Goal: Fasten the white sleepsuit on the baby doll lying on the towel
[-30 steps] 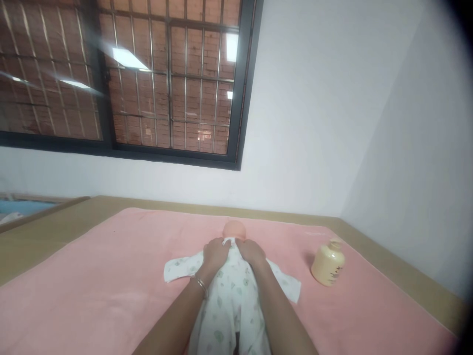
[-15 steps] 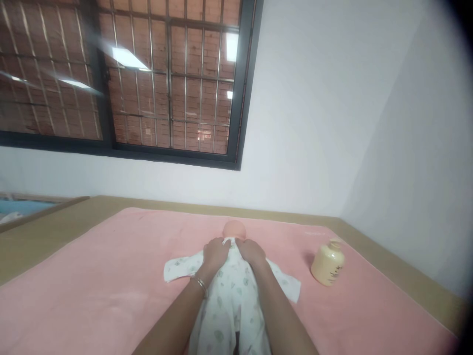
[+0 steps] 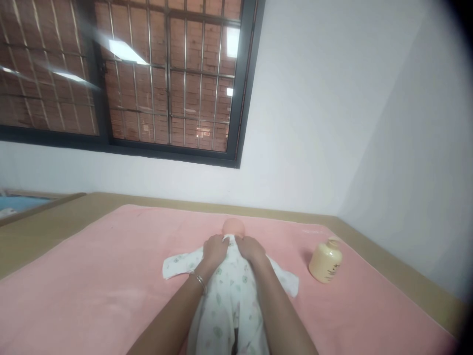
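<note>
The thumbs of the left hand [image 3: 214,254] and right hand [image 3: 253,249] lie just either side of the collar of a white printed garment [image 3: 227,293], pointing inward with a narrow strip of cloth between them. The other fingers bend over the shoulders, tips hidden, so whether they pinch the fabric or merely press it cannot be told. A silvery bracelet [image 3: 200,283] circles the left wrist. Just beyond the hands shows the smooth, round head [image 3: 233,227] of a doll wearing the garment, its sleeves spread left and right, its legs toward the near side. Doll and garment lie on a pink cloth [image 3: 99,276]. A cream bottle [image 3: 325,263] stands to the right, apart from the right sleeve. Farther off, a barred window [image 3: 168,84] is set in a white wall [image 3: 314,113].
</note>
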Tool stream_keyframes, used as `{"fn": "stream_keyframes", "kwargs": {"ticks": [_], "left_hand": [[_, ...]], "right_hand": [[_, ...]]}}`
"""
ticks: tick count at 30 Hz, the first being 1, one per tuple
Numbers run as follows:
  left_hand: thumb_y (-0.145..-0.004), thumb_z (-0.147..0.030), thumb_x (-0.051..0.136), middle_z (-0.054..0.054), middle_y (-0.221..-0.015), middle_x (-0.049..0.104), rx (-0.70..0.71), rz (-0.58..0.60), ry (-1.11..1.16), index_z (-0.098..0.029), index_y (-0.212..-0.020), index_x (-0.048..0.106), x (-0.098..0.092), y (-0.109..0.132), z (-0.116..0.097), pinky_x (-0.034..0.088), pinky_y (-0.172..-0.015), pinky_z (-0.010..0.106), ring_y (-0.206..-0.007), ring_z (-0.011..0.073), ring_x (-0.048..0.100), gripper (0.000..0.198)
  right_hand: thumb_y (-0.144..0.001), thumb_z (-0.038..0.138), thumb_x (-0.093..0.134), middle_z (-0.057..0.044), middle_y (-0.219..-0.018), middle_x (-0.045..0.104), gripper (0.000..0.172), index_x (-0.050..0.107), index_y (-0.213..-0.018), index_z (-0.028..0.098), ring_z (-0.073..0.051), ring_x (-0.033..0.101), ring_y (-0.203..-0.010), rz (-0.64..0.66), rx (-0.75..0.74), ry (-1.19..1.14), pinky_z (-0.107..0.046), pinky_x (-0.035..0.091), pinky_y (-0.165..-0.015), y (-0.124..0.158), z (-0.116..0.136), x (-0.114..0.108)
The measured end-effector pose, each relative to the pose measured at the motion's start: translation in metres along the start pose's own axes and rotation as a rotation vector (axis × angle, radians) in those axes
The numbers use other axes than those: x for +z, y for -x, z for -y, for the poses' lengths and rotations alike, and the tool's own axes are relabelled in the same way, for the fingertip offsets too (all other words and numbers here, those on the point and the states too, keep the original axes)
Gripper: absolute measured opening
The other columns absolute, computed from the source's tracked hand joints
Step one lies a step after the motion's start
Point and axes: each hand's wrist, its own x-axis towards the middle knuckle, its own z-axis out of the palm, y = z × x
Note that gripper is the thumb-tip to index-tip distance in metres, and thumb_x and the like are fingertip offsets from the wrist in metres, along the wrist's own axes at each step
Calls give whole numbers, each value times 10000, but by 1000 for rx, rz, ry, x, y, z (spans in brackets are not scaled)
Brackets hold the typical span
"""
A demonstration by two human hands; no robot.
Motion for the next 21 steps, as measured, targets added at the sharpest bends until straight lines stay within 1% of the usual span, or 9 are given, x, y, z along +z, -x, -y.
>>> {"fn": "stream_keyframes", "kwargs": {"ticks": [3,5,8,10,12,14,17,19,21], "left_hand": [[-873,-346,338,89,-964,660,45,-27,8,-179,-844,643,-3,0,-1,376,-769,262,-926,199,585,348],[-879,-364,327,102,-965,659,38,-16,4,-170,-865,643,-4,0,-1,380,-764,265,-920,203,588,372],[-887,-433,271,125,-959,662,2,26,-38,-158,-889,648,-3,-1,-2,389,-761,299,-903,233,596,467],[-883,-463,255,133,-947,665,-31,51,-80,-151,-880,652,-3,-2,-3,392,-766,320,-901,251,598,505],[-881,-464,264,126,-955,665,-46,61,-99,-155,-884,654,-3,-1,-4,391,-782,324,-920,254,594,498],[-883,-422,283,113,-969,663,-34,46,-97,-164,-891,653,-4,0,-6,387,-796,314,-943,242,588,452],[-883,-338,303,100,-955,660,30,-10,-99,-168,-865,649,-6,3,-7,382,-789,296,-940,222,583,386],[-884,-314,303,101,-942,658,72,-54,-112,-164,-850,644,-7,4,-7,380,-780,296,-930,220,582,375],[-887,-333,300,108,-940,657,67,-63,-120,-157,-851,641,-7,3,-6,381,-775,301,-924,227,584,386]], "right_hand": [[-871,606,126,-162,-1161,585,725,588,-1144,119,-267,547,-1062,29,6,-4,-359,398,-872,0,-1,-3],[-866,619,117,-162,-1129,601,737,602,-1116,124,-270,563,-1029,-6,-50,2,-361,404,-854,7,5,-7],[-868,621,121,-151,-1076,624,726,624,-1071,139,-267,580,-984,-48,-118,9,-359,414,-826,18,16,-10],[-877,601,141,-151,-1063,630,697,632,-1057,140,-270,581,-983,-60,-91,22,-362,415,-826,19,19,-8],[-884,582,154,-151,-1085,623,675,631,-1068,142,-278,569,-1013,-66,-41,41,-376,411,-845,15,16,-4],[-883,582,148,-148,-1127,607,678,621,-1099,146,-286,551,-1051,-54,2,52,-398,402,-869,8,10,1],[-877,599,126,-155,-1158,592,708,606,-1130,145,-288,539,-1076,-32,30,53,-414,390,-889,2,6,5],[-874,600,140,-161,-1139,600,695,613,-1112,151,-290,550,-1055,-49,23,70,-418,391,-878,5,9,4],[-873,587,174,-159,-1098,619,654,632,-1066,162,-294,567,-1014,-82,-14,95,-421,397,-856,11,15,2]]}}
